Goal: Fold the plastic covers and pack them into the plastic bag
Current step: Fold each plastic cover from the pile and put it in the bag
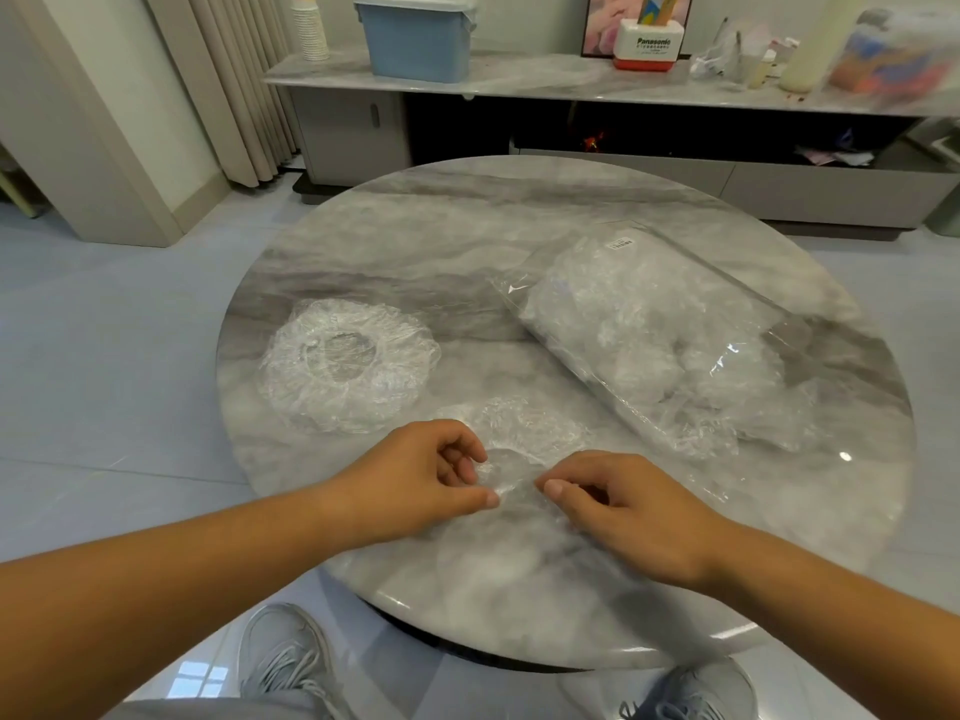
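Note:
A clear crinkled plastic cover lies on the round marble table near its front edge. My left hand pinches its near rim between thumb and fingers. My right hand pinches the same rim a little to the right. A second round cover with an elastic edge lies flat on the left of the table. On the right lies a clear plastic bag stuffed with several covers, its open end toward the near right.
Behind the table runs a low marble-topped cabinet with a blue bin, a white and red box, paper cups and bottles. My grey shoes show below the table's front edge.

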{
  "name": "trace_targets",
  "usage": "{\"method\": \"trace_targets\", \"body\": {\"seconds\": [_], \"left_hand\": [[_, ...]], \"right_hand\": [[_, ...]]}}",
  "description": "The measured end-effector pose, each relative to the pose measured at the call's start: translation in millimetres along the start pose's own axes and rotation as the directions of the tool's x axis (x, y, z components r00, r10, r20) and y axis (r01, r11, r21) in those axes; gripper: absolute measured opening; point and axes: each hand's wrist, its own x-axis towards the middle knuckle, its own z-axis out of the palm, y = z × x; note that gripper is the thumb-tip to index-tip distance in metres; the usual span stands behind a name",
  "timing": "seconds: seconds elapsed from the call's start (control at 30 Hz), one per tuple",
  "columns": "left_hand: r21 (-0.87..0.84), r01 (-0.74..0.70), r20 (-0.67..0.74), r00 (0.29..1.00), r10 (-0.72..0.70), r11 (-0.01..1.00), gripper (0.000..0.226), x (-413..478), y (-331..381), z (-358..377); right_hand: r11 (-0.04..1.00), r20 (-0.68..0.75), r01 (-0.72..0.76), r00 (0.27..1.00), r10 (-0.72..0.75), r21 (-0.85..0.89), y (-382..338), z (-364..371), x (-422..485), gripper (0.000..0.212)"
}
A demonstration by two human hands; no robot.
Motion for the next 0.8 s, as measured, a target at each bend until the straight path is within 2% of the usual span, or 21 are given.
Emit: {"method": "trace_targets", "body": {"seconds": [0.07, 0.13, 0.23, 0.33, 0.5, 0.57, 0.67, 0.8], "left_hand": [[-0.016, 0.05, -0.02, 0.999, -0.05, 0.999, 0.035, 5.5, 0.4, 0.6], [-0.006, 0.09, 0.014, 0.996, -0.09, 0.996, 0.042, 8.6, 2.4, 0.2], [0.045, 0.119, 0.063, 0.991, -0.122, 0.992, 0.04, 10.8, 3.6, 0.0], [-0.002, 0.165, 0.049, 0.985, -0.165, 0.986, 0.027, 12.1, 0.8, -0.9], [0.081, 0.183, -0.099, 0.98, -0.174, 0.98, 0.032, 8.8, -1.6, 2.1], [0.197, 0.157, -0.153, 0.98, -0.127, 0.968, 0.04, 6.8, -1.4, 3.9], [0.401, 0.129, -0.212, 0.976, -0.046, 0.907, 0.054, 5.1, -1.9, 4.0], [0.432, 0.072, -0.231, 0.972, 0.033, 0.899, 0.081, 8.4, -4.1, 6.2]], "right_hand": [[0.999, -0.052, -0.039, 0.998, 0.038, -0.021, 0.9, 2.3, 5.5, 0.021], [0.997, -0.088, -0.055, 0.995, 0.051, -0.045, 0.8, 5.0, 10.1, 0.017], [0.994, -0.105, -0.073, 0.992, 0.064, -0.078, 0.0, 7.8, 12.7, 0.018], [0.989, -0.107, -0.089, 0.991, 0.076, -0.122, 1.2, 8.7, 10.9, 0.022], [0.977, -0.098, -0.097, 0.992, 0.08, -0.19, 1.7, 11.6, 7.3, 0.02], [0.973, -0.107, -0.1, 0.991, 0.079, -0.208, 0.9, 12.3, 5.8, 0.025], [0.959, -0.124, -0.12, 0.988, 0.091, -0.255, -2.6, 12.6, 3.2, 0.048], [0.951, -0.269, -0.145, 0.961, 0.069, -0.273, -4.3, 9.8, 4.3, 0.065]]}}
